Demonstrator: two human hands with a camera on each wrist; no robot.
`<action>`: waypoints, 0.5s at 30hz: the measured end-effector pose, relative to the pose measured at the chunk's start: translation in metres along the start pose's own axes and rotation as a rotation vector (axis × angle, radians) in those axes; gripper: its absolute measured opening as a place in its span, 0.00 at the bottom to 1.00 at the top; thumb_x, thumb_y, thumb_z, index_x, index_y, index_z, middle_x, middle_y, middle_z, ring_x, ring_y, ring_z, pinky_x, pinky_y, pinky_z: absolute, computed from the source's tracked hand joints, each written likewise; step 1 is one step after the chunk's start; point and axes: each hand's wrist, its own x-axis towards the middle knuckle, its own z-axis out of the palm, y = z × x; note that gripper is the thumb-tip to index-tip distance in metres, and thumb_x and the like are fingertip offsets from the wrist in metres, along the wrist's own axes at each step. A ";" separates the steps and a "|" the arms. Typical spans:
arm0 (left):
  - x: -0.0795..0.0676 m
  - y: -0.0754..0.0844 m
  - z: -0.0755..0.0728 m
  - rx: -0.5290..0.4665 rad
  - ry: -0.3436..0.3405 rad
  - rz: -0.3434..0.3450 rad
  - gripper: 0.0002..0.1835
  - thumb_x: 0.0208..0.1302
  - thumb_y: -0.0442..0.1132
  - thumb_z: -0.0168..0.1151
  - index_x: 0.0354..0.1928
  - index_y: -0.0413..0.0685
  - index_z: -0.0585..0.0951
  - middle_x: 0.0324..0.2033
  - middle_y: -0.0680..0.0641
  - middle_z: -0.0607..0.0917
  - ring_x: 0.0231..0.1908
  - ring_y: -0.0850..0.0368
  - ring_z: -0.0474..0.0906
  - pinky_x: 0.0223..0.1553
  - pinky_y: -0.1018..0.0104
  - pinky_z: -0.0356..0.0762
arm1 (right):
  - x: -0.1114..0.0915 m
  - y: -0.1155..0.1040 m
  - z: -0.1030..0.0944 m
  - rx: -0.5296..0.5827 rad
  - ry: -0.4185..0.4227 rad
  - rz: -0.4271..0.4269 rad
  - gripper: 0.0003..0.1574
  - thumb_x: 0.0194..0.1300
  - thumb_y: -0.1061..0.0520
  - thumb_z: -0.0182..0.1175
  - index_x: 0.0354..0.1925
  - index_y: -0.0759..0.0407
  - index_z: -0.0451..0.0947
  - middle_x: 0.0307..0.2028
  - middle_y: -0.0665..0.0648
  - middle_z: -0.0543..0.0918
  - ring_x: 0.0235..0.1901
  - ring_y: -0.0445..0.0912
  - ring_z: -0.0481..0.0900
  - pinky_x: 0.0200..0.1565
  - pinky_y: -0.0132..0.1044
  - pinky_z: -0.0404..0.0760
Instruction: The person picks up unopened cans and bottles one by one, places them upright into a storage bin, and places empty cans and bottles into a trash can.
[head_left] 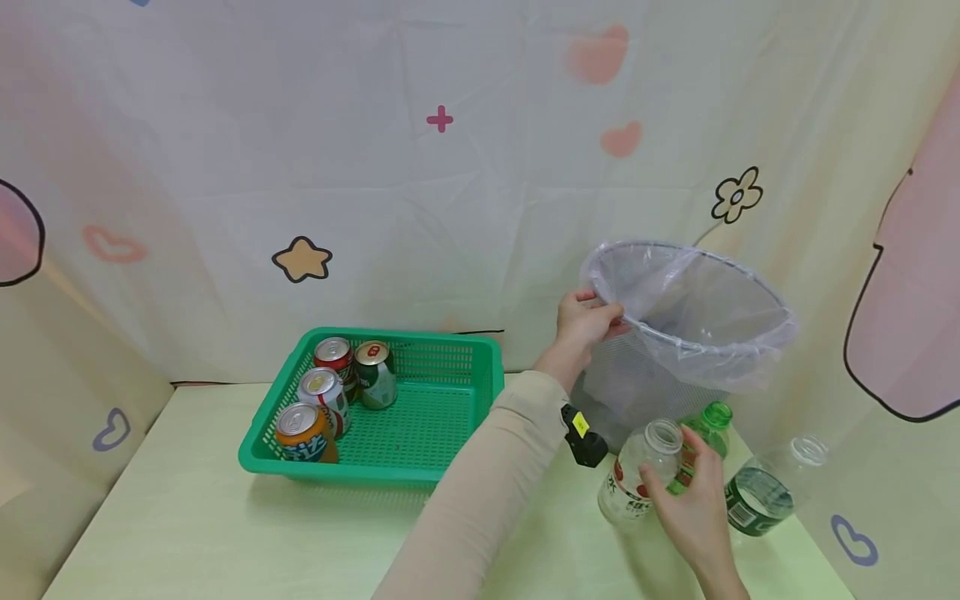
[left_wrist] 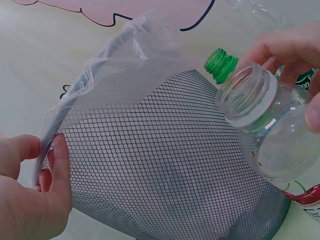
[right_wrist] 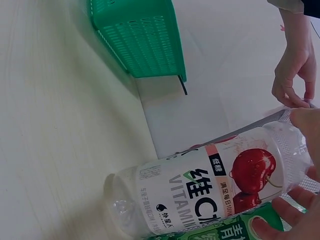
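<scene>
My left hand (head_left: 587, 323) pinches the rim of a mesh waste bin (left_wrist: 145, 150), thumb on one side and fingers on the other. A clear plastic bag (head_left: 705, 337) lines the bin and folds over its rim. The bin leans, its mouth facing up. My right hand (head_left: 693, 512) grips a clear, capless plastic bottle (head_left: 628, 487) around its upper part. Cherries show on that bottle's label (right_wrist: 200, 185). Whether its base touches the table, I cannot tell. Just behind the right hand's fingers stands a green bottle (head_left: 717, 415), partly hidden.
To the right stands another clear bottle (head_left: 759, 502) with a dark green label. A green plastic basket (head_left: 491, 367) sits left of the bin, with several drink cans (head_left: 321, 387) at its left end. A printed curtain (head_left: 480, 208) hangs behind the table (head_left: 187, 533).
</scene>
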 end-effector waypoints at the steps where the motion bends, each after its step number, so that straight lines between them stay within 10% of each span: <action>1: 0.000 0.000 0.000 -0.002 -0.001 0.001 0.20 0.50 0.21 0.60 0.44 0.41 0.69 0.30 0.46 0.78 0.22 0.57 0.76 0.33 0.62 0.82 | 0.000 0.000 0.001 0.002 -0.002 0.000 0.47 0.51 0.61 0.67 0.66 0.61 0.55 0.53 0.63 0.66 0.49 0.49 0.66 0.44 0.32 0.69; 15: 0.000 -0.001 -0.001 0.019 -0.013 0.004 0.19 0.51 0.22 0.61 0.44 0.43 0.69 0.30 0.47 0.78 0.23 0.56 0.77 0.32 0.62 0.82 | 0.004 0.004 0.014 0.073 0.014 -0.072 0.52 0.47 0.63 0.69 0.66 0.64 0.53 0.53 0.70 0.65 0.53 0.60 0.64 0.53 0.58 0.64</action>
